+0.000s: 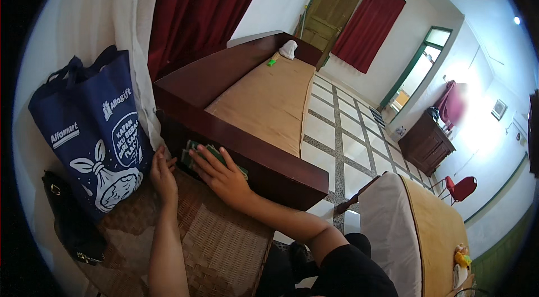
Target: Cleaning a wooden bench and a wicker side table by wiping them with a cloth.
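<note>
My right hand lies with fingers spread over a green cloth or packet, pressed against the dark wooden arm of a daybed; whether the fingers grip it cannot be told. Just left of it, my left hand is raised, fingers pointing up, near the lower end of a white curtain. Whether it touches the curtain is unclear. Beneath both arms is a woven rattan table. A dark blue printed shopping bag stands on it at the left, beside a black pouch or bag with metal fittings.
The daybed's tan mattress holds a white bundle and a green-handled brush or broom at its far end. A covered wooden seat or bed stands to the right. Farther off are a brown cabinet and a red chair.
</note>
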Demonstrator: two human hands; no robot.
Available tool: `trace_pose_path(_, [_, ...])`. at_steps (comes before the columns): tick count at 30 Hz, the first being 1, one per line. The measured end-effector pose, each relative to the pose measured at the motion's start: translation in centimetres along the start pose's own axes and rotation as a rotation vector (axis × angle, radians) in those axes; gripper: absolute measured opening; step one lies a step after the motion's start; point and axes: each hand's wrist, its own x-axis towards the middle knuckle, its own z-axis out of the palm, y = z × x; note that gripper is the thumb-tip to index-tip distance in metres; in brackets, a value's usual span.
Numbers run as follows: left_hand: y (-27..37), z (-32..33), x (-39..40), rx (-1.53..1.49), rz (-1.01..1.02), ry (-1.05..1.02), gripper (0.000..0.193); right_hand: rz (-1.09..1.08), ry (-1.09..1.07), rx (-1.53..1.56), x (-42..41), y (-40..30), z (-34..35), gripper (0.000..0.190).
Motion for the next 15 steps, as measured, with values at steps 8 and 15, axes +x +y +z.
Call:
trace_pose_path(8, [-0.5, 0.2, -0.4, 0.033, 0.112, -0.002, 0.051, 0.229, 0.105, 0.04, 0.0, 3.1, -5.4, 0.04])
trace_pose_path(15, [0.0, 0.4, -0.2, 0.067, 0.21, -0.028, 0.048, 0.261, 0.108, -0.117, -7.7, 4.0, -7.6, 0.042])
